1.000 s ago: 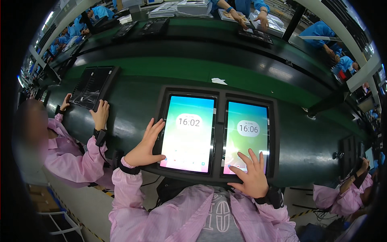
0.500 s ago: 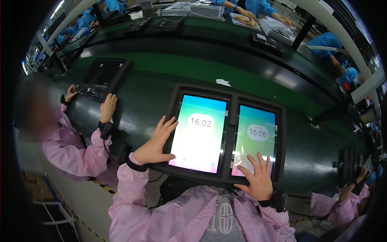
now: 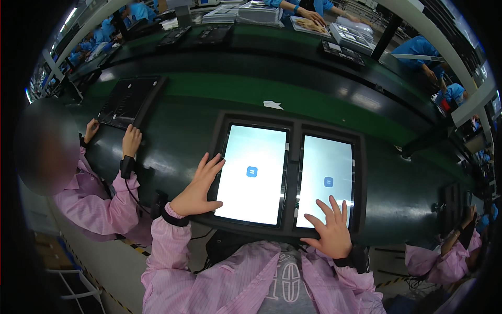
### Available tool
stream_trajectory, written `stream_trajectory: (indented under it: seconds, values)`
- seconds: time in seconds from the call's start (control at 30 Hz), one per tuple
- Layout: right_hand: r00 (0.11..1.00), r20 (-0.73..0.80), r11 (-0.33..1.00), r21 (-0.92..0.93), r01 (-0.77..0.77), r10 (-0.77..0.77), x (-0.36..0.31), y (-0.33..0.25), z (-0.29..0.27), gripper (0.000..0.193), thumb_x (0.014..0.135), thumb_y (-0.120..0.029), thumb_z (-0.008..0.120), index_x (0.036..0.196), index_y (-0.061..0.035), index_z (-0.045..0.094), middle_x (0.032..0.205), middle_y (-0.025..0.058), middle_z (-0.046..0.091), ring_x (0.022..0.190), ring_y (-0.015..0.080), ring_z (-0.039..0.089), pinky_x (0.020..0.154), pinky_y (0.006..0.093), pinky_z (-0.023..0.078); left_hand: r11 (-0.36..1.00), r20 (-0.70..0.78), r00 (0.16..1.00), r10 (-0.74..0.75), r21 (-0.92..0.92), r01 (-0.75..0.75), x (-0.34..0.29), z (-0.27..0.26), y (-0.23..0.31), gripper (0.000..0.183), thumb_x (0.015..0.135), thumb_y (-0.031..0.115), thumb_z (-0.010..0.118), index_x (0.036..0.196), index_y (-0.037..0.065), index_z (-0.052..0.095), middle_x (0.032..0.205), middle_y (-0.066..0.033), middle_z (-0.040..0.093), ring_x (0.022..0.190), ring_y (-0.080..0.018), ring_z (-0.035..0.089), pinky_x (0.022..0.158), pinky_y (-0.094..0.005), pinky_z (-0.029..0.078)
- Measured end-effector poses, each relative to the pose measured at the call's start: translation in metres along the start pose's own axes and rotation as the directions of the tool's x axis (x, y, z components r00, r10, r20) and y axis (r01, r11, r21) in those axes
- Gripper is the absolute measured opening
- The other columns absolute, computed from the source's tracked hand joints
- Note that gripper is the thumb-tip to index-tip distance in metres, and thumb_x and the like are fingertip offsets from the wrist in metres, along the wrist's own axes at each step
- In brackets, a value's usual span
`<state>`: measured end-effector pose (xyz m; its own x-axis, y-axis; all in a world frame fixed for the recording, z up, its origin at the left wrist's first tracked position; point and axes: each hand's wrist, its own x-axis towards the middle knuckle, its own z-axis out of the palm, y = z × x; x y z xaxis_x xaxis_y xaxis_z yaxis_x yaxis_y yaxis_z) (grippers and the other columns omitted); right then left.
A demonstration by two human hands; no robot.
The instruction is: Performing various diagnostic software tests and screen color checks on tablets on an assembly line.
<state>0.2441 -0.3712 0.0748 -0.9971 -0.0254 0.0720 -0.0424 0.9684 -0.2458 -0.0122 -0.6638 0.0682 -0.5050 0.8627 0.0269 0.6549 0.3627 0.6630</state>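
Observation:
Two tablets lie face up, side by side, in a black two-compartment tray (image 3: 294, 137) in front of me. The left tablet (image 3: 250, 196) and the right tablet (image 3: 327, 162) both glow pale white, each with a small blue icon in the middle of its screen. My left hand (image 3: 196, 189), fingers spread, rests at the left edge of the left tablet and the tray's rim. Over the lower part of the right tablet is my right hand (image 3: 332, 230), fingers apart, with fingertips at the screen. Neither hand grips anything.
On my left a co-worker in pink handles a black tray (image 3: 130, 102) with a dark panel in it. A white scrap (image 3: 273, 105) lies beyond my tray on the green bench (image 3: 204, 97). Farther back runs a dark conveyor (image 3: 293, 68); people in blue work behind it.
Both screens have switched from colourful clock displays to pale ones with a blue icon. My hands keep nearly the same pose. The whole view has shifted slightly.

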Motion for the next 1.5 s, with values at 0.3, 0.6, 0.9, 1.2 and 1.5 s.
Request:
stream_trajectory:
  seconds: [0.3,0.6,0.9,1.2,1.5]
  values:
    - [0.999,-0.008,0.988,0.15,-0.039,0.041,0.005,0.008,-0.011,0.072,0.066,-0.045,0.079,0.125,-0.0139,0.053,0.142,0.0166,0.035,0.139,0.0437,0.017,0.109,0.0642,0.008,0.97,-0.068,0.984,-0.166,0.17,0.175,0.016,-0.008,0.035,0.093,0.068,0.023,0.073,0.146,0.006,0.024,0.148,-0.0207,0.026,0.14,-0.04,0.019,0.109,-0.0536,0.022]
    - [0.898,-0.265,0.935,0.071,-0.347,0.352,0.042,0.078,-0.019,0.072,0.07,-0.045,0.076,0.125,-0.0073,0.05,0.144,0.0202,0.03,0.14,0.0445,0.013,0.108,0.0648,0.008,0.942,-0.156,0.946,0.283,0.231,-0.244,0.107,0.017,0.05,0.038,0.073,0.005,0.057,0.111,0.007,0.058,0.1,-0.0075,0.063,0.101,-0.0272,0.056,0.102,-0.0443,0.033]
    - [0.893,-0.292,0.937,0.03,-0.349,0.342,0.04,0.085,-0.007,0.061,0.071,-0.042,0.075,0.119,-0.0103,0.056,0.143,0.0197,0.033,0.14,0.043,0.014,0.109,0.0637,0.009,0.931,-0.24,0.926,0.292,0.291,-0.218,0.103,0.028,0.033,0.033,0.067,0.001,0.055,0.098,0.01,0.061,0.09,-0.006,0.061,0.098,-0.0268,0.054,0.101,-0.046,0.035]
    - [0.924,-0.245,0.948,-0.045,-0.315,0.295,0.038,0.086,-0.008,0.062,0.07,-0.042,0.076,0.12,-0.0111,0.058,0.143,0.018,0.034,0.138,0.0406,0.02,0.109,0.0617,0.012,0.926,-0.189,0.93,0.315,0.276,-0.258,0.104,0.032,0.036,0.034,0.062,0.001,0.053,0.094,0.009,0.063,0.092,-0.01,0.059,0.104,-0.0287,0.051,0.104,-0.0514,0.03]
    - [0.87,-0.393,0.943,-0.018,-0.332,0.299,0.037,0.087,-0.008,0.056,0.071,-0.044,0.075,0.113,-0.0084,0.063,0.141,0.018,0.038,0.136,0.0397,0.024,0.107,0.0598,0.017,0.896,-0.175,0.911,0.375,0.32,-0.307,0.11,0.042,0.042,0.038,0.061,-0.002,0.05,0.095,0.009,0.062,0.091,-0.0063,0.06,0.11,-0.0262,0.053,0.109,-0.0598,0.021]
